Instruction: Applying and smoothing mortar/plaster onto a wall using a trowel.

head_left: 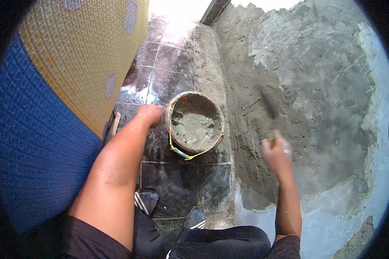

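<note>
My right hand (278, 156) grips a trowel (269, 102) by its handle. Motion smears its narrow dark blade, which lies against the wet grey mortar (289, 108) on the wall. My left hand (149, 115) is closed beside the left rim of a round bucket (170, 129). What its fingers hold, if anything, is hidden; a thin greyish edge shows between hand and bucket. Inside the bucket sits wet grey mortar (196, 129), rough on top. A yellow cord handle with a green grip (180, 152) hangs down the bucket's near side.
Dark, wet floor tiles (170, 185) run beneath the bucket. A yellow and blue quilted mattress or mat (86, 52) stands along the left. Bare pale-blue wall (315, 237) borders the mortar at lower right. My sandalled feet (148, 200) are near the bottom.
</note>
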Action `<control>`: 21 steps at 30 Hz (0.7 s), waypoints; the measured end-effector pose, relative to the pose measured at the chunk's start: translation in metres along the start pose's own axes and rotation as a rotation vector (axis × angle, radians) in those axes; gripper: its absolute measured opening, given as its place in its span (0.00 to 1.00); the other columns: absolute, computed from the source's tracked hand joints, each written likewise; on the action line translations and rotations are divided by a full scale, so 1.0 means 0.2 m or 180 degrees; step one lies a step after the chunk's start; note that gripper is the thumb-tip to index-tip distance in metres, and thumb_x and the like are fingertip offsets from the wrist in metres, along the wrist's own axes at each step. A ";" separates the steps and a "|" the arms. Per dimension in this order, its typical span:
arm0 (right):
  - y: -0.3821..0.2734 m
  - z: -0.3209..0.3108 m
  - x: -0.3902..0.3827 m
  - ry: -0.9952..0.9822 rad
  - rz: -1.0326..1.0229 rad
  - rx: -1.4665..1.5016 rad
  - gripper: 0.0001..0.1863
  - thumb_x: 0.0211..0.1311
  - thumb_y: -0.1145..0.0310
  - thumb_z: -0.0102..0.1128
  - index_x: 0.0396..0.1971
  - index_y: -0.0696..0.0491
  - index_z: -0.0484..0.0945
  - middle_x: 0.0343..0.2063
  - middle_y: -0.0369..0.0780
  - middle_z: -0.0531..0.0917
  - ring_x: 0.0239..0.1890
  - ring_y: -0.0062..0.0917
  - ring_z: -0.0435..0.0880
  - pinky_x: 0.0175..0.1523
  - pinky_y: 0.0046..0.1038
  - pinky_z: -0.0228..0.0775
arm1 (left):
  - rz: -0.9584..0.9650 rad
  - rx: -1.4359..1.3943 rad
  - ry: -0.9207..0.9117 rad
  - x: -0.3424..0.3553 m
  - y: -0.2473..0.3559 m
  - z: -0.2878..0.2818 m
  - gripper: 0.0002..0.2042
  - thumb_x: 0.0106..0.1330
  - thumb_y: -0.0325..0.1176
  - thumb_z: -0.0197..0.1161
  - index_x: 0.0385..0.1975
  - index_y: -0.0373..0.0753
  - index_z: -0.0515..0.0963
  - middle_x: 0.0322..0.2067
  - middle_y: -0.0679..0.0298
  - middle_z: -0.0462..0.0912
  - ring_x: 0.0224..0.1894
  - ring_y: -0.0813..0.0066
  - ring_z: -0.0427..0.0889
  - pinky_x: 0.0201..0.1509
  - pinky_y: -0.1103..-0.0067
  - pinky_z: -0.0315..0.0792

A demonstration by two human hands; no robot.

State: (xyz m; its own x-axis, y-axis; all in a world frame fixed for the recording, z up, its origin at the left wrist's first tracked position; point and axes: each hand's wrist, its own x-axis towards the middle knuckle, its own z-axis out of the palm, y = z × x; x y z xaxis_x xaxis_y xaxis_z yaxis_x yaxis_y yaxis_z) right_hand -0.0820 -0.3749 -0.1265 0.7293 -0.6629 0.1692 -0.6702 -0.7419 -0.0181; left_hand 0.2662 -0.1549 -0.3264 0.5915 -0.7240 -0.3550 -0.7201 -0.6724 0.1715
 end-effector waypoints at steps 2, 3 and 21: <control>-0.02 0.19 0.00 -0.0251 -0.0821 -0.0293 0.22 0.59 0.62 0.58 0.53 0.54 0.77 0.39 0.49 0.84 0.40 0.46 0.84 0.49 0.44 0.75 | 0.0111 0.0086 0.0090 0.01 0.06 -0.02 0.16 0.63 0.32 0.57 0.51 0.42 0.78 0.51 0.54 0.83 0.56 0.57 0.81 0.61 0.60 0.70; -0.05 0.30 0.00 -0.0180 -0.1296 -0.0482 0.21 0.58 0.64 0.57 0.51 0.53 0.78 0.37 0.47 0.85 0.37 0.43 0.85 0.46 0.43 0.75 | 0.0096 0.0126 0.0099 0.01 0.07 -0.02 0.16 0.63 0.32 0.57 0.51 0.42 0.78 0.51 0.54 0.83 0.56 0.57 0.81 0.61 0.60 0.70; -0.20 1.01 0.10 0.0561 -0.2497 -0.1145 0.18 0.61 0.63 0.52 0.50 0.46 0.81 0.37 0.38 0.80 0.37 0.30 0.81 0.50 0.37 0.65 | -0.0145 -0.0037 -0.0183 0.05 -0.16 0.10 0.19 0.62 0.31 0.54 0.54 0.41 0.75 0.49 0.51 0.83 0.54 0.51 0.81 0.59 0.53 0.70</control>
State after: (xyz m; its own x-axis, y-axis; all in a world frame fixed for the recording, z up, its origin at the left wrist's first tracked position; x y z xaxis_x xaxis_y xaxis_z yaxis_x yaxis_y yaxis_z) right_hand -0.0131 -0.3788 -0.3209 0.9857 0.0716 0.1526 -0.0093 -0.8806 0.4737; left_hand 0.2879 -0.1376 -0.3538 0.6015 -0.6829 -0.4147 -0.6884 -0.7064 0.1647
